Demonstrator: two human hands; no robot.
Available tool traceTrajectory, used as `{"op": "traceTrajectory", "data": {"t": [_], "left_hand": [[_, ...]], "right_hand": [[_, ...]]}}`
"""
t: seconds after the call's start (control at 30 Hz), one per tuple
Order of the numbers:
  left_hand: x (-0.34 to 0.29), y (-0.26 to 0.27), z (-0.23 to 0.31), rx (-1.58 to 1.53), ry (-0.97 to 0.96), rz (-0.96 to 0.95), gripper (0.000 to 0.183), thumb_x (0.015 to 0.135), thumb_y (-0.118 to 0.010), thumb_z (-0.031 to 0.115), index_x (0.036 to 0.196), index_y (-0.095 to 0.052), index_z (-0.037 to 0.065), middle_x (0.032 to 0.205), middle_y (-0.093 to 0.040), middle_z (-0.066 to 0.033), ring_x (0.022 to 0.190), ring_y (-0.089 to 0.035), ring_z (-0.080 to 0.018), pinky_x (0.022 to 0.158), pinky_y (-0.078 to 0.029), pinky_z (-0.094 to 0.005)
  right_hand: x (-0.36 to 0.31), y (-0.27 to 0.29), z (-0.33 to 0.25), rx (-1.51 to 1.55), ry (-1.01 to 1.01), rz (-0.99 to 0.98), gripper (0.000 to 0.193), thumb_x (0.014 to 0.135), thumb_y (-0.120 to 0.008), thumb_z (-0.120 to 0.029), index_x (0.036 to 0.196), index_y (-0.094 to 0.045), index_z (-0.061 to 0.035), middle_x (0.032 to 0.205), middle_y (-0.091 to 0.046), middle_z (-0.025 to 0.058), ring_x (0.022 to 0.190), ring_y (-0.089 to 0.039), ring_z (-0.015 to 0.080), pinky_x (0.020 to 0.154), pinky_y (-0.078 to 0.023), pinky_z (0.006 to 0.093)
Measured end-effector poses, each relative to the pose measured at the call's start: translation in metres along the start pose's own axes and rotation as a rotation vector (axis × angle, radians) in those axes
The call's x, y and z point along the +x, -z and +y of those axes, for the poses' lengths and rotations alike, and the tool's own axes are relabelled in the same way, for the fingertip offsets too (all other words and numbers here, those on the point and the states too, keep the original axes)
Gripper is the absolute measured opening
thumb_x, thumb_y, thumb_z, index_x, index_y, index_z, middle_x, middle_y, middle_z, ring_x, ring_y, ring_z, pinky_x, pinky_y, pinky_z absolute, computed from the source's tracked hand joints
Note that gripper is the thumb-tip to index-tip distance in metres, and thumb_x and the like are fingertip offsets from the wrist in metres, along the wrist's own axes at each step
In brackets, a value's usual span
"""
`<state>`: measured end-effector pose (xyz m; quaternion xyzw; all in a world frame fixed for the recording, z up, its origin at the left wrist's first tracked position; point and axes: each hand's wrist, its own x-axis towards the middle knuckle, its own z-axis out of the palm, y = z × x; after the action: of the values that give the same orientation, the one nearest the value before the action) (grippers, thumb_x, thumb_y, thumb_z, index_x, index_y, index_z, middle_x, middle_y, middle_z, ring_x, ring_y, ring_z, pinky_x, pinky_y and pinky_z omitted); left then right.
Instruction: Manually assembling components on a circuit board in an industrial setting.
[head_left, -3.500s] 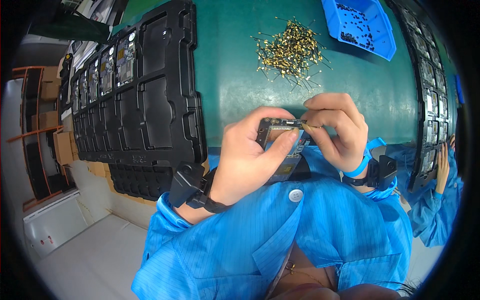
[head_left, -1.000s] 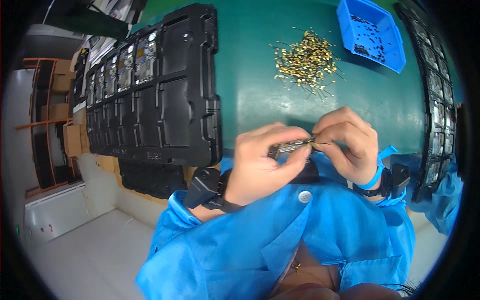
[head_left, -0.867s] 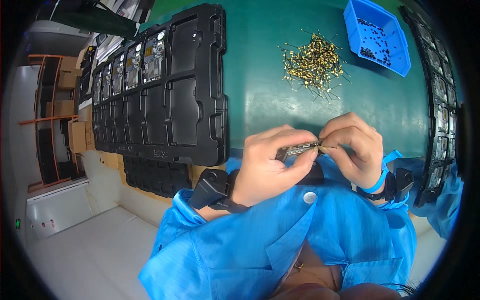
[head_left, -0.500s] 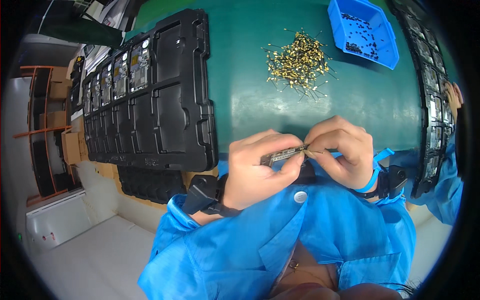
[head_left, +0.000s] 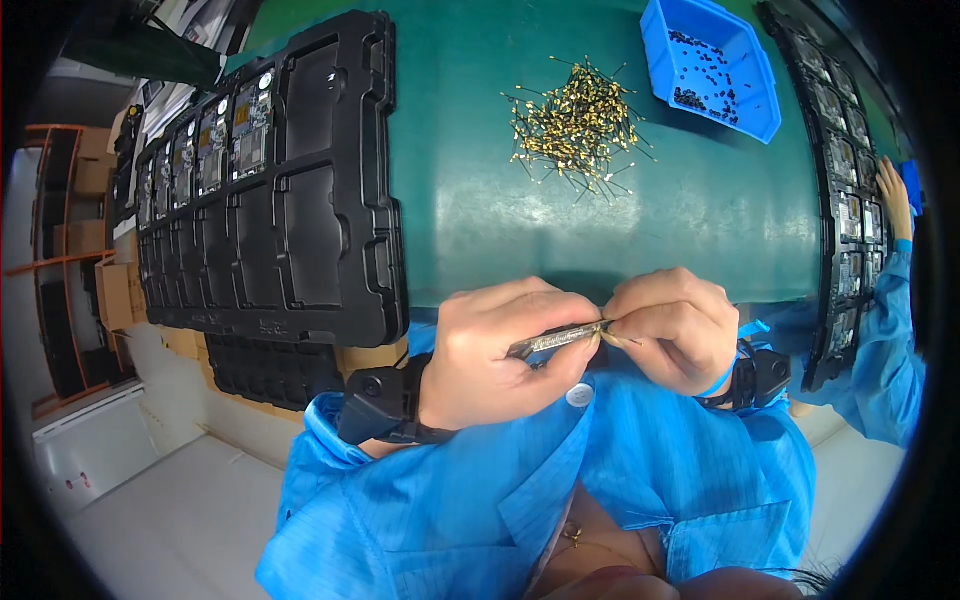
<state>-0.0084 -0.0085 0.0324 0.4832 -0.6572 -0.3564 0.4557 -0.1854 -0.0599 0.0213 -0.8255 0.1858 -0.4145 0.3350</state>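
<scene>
At the green table (head_left: 730,225), the left hand (head_left: 490,355) grips a circuit board (head_left: 556,338); the right hand (head_left: 682,328) pinches a thin cable (head_left: 628,341).

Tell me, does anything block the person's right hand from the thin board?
Nothing visible does: the right hand is at the right end of the thin board, which the left hand grips. It pinches what looks like a thin cable; exact contact is too small to tell.

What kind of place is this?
Probably an electronics workshop or factory: a black tray holds circuit boards, a pile of short wires lies on the green table, and a blue bin holds tiny black parts.
</scene>
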Motion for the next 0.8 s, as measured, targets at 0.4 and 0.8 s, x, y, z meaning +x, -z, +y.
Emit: {"op": "traceTrajectory", "data": {"t": [0.4, 0.8], "left_hand": [[-0.002, -0.003, -0.004, -0.04, -0.129, 0.056, 0.016, 0.061, -0.067, -0.001, 0.076, -0.063, 0.002, 0.066, -0.06, -0.0075, 0.053, -0.057, -0.0161, 0.044, -0.043, -0.0243], [0.001, 0.004, -0.017, -0.184, 0.063, -0.06, 0.014, 0.072, -0.062, 0.005, 0.085, -0.062, 0.0, 0.071, -0.06, -0.01, 0.06, -0.058, -0.0172, 0.053, -0.043, -0.0257]], "right_hand": [[-0.001, -0.003, -0.004, -0.022, 0.045, 0.025, 0.018, 0.063, -0.065, -0.002, 0.079, -0.059, -0.0045, 0.079, -0.06, 0.0069, 0.063, -0.06, 0.0192, 0.05, -0.047, 0.0267], [0.005, -0.002, 0.003, 0.063, -0.185, -0.023, 0.016, 0.067, -0.064, 0.001, 0.079, -0.057, -0.0059, 0.082, -0.059, 0.0073, 0.071, -0.059, 0.0215, 0.058, -0.048, 0.0281]]}}
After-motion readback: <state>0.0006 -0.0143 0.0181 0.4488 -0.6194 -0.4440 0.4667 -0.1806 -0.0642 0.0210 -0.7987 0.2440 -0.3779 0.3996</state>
